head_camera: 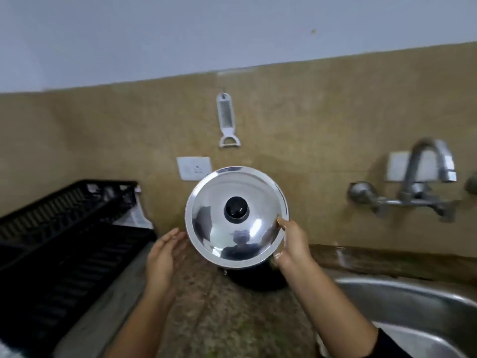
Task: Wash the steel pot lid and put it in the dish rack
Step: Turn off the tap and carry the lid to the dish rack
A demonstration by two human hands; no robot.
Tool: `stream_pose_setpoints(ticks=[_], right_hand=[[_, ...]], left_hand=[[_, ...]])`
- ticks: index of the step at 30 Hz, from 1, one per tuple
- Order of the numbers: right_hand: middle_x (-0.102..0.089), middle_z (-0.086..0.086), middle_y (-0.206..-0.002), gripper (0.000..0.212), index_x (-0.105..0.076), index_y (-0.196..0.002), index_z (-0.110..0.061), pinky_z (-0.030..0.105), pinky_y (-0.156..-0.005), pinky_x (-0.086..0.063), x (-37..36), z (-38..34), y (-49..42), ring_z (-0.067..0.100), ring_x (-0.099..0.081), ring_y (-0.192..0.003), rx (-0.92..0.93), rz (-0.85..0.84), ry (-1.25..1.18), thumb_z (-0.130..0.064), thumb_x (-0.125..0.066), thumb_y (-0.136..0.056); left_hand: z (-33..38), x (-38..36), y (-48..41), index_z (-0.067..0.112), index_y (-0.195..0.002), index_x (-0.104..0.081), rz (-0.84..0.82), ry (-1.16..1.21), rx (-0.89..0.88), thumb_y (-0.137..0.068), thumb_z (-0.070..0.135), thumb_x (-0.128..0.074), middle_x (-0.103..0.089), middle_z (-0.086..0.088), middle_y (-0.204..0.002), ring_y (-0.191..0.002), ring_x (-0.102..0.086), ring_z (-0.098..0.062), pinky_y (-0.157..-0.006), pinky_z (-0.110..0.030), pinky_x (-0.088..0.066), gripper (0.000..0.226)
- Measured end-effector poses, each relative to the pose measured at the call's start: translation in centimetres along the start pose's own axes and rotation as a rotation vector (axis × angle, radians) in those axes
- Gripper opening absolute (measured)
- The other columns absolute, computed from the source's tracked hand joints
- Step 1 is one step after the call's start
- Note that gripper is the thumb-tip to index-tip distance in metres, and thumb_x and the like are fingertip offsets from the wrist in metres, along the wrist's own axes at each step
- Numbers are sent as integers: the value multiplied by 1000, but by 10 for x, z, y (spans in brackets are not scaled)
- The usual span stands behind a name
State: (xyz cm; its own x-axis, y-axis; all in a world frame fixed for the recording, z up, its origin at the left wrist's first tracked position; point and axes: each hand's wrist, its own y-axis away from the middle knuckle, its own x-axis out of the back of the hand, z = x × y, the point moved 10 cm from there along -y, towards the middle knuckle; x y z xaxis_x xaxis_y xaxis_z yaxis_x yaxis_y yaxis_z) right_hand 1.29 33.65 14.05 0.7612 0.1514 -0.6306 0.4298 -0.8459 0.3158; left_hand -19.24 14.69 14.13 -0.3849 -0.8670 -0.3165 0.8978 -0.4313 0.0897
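Lid (236, 215) upright in our right hand (291, 244), gripped by its rim; left hand (161, 257) open beside; next, racking it left in the dish rack (64, 228).

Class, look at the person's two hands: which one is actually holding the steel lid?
The right hand holds the steel lid, gripping its lower right rim. The left hand is open beside the lid, apparently not touching it.

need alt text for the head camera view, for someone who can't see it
A right hand holds a steel pot lid upright by its edge above a stone counter, its black knob facing the camera. The open left hand is beside the lid; a black dish rack sits left, a sink and tap right.
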Motion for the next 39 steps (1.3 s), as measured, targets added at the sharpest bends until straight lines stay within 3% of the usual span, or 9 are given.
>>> stream_pose_setpoints(ticks=[2,6,9,13,19,23,26,32,39], right_hand=[[-52,12,-71,6,-53,-94,-5,33,-62,-45,-58,28,-3,25,-52,-62,10,-38,9,-4,-47,-94],[-61,14,-85,14,-58,-103,-5,32,-60,-48,-165,80,-4,28,-58,-70,-13,-115,52,-6,-48,-94],[-56,15,-79,8,-53,-95,-2,38,-65,-46,-238,106,-10,29,-52,-64,20,-133,80,-2,-45,-93],[-47,12,-66,16,-47,-77,-5,35,-58,-38,-335,128,-26,23,-44,-58,176,-169,140,1,-42,-91],[-52,5,-71,17,-54,-79,-7,26,-54,-38,-441,150,-59,17,-46,-64,427,-218,260,-2,-44,-91],[-56,5,-71,16,-57,-84,-8,18,-57,-46,-482,177,-89,20,-52,-64,507,-217,317,-7,-44,-94],[-60,5,-77,19,-60,-85,-12,34,-66,-50,-505,201,-110,25,-59,-73,537,-255,381,-11,-45,-96],[-55,-4,-71,18,-62,-89,-10,7,-50,-40,-532,220,-134,7,-50,-63,605,-315,436,-6,-45,-96],[-44,-1,-59,33,-50,-63,-18,26,-51,-32,-532,257,-175,13,-38,-53,428,-344,514,-2,-46,-92]], left_hand=[[43,39,-26,10,-116,-59,17,-36,-69,-96,14,-49,-69,-6,-105,-98,-65,-22,-84,-33,-52,22],[121,100,-75,16,-115,-59,54,-128,-178,-99,18,-43,-68,4,-97,-92,-64,-14,-90,-35,-45,22],[166,136,-115,18,-113,-60,62,-180,-220,-98,19,-43,-69,3,-100,-93,-65,-14,-90,-35,-46,23],[215,182,-168,21,-107,-61,105,-226,-270,-97,19,-45,-69,2,-101,-92,-64,-14,-86,-33,-45,19],[231,244,-231,16,-108,-60,223,-309,-243,-95,16,-48,-66,-5,-108,-88,-59,-17,-72,-30,-38,18],[224,266,-267,9,-117,-60,243,-368,-212,-94,15,-49,-66,-4,-105,-82,-58,-13,-62,-22,-37,25],[218,271,-287,13,-118,-59,235,-396,-199,-94,17,-51,-65,-2,-107,-86,-59,-12,-62,-22,-37,26],[208,268,-297,18,-113,-61,189,-377,-186,-92,20,-56,-65,-1,-109,-92,-62,-12,-67,-22,-40,22],[201,266,-299,22,-109,-61,171,-367,-162,-92,20,-54,-66,1,-113,-96,-63,-15,-67,-23,-40,18]])
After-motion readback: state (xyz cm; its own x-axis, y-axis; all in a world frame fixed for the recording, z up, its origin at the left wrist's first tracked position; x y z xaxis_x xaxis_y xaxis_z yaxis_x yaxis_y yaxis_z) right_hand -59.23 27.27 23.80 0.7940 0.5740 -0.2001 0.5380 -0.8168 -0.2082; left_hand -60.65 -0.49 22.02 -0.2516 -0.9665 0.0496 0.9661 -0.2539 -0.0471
